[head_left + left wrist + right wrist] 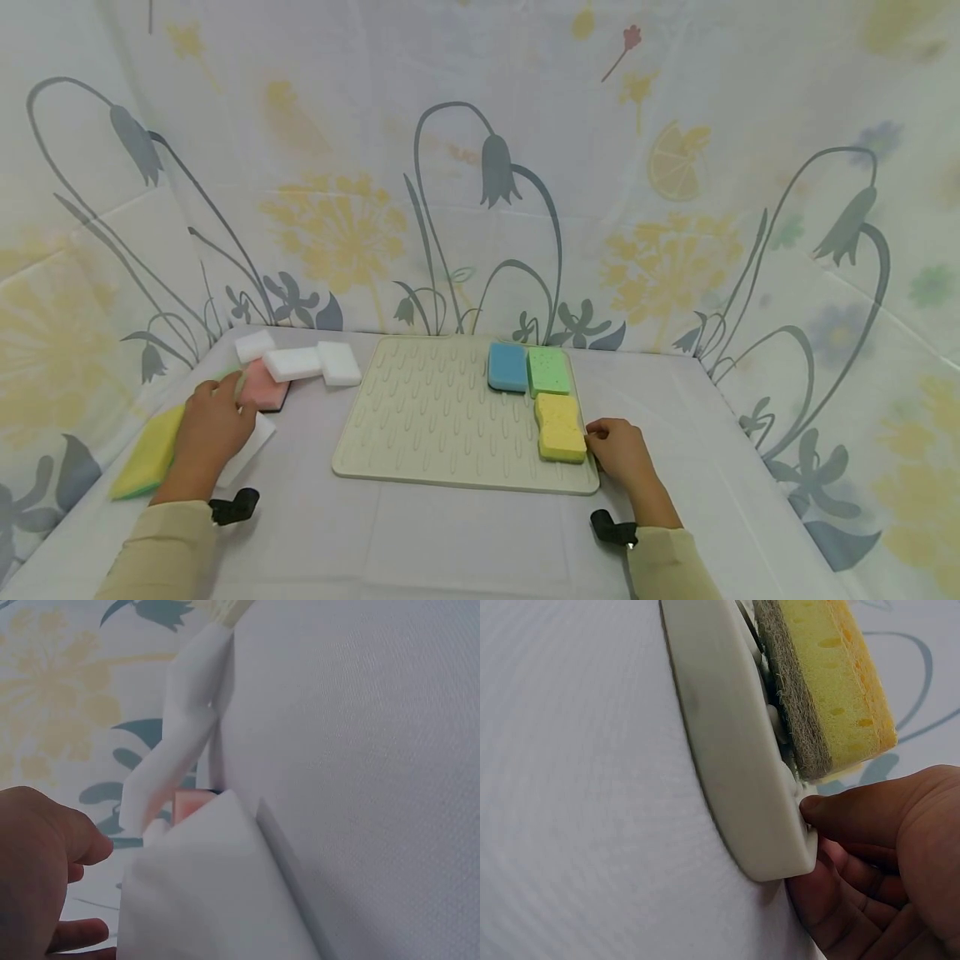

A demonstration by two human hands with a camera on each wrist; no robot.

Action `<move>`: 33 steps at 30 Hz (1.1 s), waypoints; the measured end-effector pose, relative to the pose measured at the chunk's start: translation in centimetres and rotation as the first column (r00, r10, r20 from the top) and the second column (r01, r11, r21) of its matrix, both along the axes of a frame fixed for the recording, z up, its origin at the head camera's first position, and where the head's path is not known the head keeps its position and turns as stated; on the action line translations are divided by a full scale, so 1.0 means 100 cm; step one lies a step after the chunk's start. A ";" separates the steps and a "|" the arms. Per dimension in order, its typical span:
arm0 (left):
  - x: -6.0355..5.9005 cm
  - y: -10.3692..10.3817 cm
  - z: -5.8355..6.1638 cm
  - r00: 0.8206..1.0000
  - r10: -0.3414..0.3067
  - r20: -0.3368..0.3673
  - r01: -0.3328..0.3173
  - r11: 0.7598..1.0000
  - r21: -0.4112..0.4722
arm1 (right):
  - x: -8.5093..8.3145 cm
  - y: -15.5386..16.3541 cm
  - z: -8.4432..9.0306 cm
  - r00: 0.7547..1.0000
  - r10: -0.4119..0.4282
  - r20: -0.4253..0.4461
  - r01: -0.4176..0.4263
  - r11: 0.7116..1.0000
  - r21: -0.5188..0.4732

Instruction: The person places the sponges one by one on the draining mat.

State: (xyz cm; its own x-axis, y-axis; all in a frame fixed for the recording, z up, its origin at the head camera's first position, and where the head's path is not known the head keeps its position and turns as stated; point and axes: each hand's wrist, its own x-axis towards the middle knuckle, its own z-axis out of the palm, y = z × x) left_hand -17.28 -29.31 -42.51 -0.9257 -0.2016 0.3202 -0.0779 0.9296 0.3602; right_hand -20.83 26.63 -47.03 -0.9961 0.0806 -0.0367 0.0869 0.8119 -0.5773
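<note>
My left hand (216, 421) reaches over a loose group of sponges at the left, its fingers close to a pink sponge (264, 388) with a dark underside. In the left wrist view the thumb and fingers (84, 838) stand apart, with a white sponge block (210, 892) beside them. A yellow sponge with a green underside (146, 454) lies left of that hand. At the right, my right hand (621, 450) pinches the edge of a cream ridged drying mat (427, 417), thumb on top. Close to the thumb sits a yellow scrub sponge (561, 425) on the mat.
On the mat's right side, a blue sponge (507, 367) and a green sponge (549, 371) lie side by side. Several white blocks (292, 364) are at the back left, some overlapping the pink sponge. A patterned cloth (480, 250) hangs behind the table.
</note>
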 end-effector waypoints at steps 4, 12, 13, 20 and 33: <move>0.001 -0.004 0.000 0.999 0.017 0.045 -0.018 0.999 0.027 | 0.000 0.000 0.000 1.000 0.007 -0.015 -0.007 1.000 0.007; 0.000 -0.012 0.000 0.995 0.032 0.098 -0.034 0.999 0.014 | 0.001 0.000 0.002 1.000 -0.001 -0.011 0.001 1.000 0.005; 0.000 -0.014 0.000 0.995 0.032 0.099 -0.033 0.999 0.012 | 0.001 -0.001 0.002 1.000 -0.003 -0.010 0.003 1.000 0.004; 0.001 -0.021 0.000 0.984 0.029 0.174 -0.036 0.999 0.035 | 0.000 -0.001 0.001 1.000 -0.007 -0.002 0.007 1.000 0.004; -0.004 -0.044 0.009 0.939 -0.013 0.342 -0.033 0.991 0.129 | 0.001 0.000 0.003 1.000 0.002 0.000 -0.002 1.000 0.008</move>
State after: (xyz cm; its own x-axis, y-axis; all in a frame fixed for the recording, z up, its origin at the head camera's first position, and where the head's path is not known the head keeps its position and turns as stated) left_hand -17.67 -33.69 -41.57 -0.9722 -0.2298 -0.0448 -0.2265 0.8749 0.4282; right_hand -20.71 26.60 -46.76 -0.9962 0.0786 -0.0364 0.0853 0.8169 -0.5704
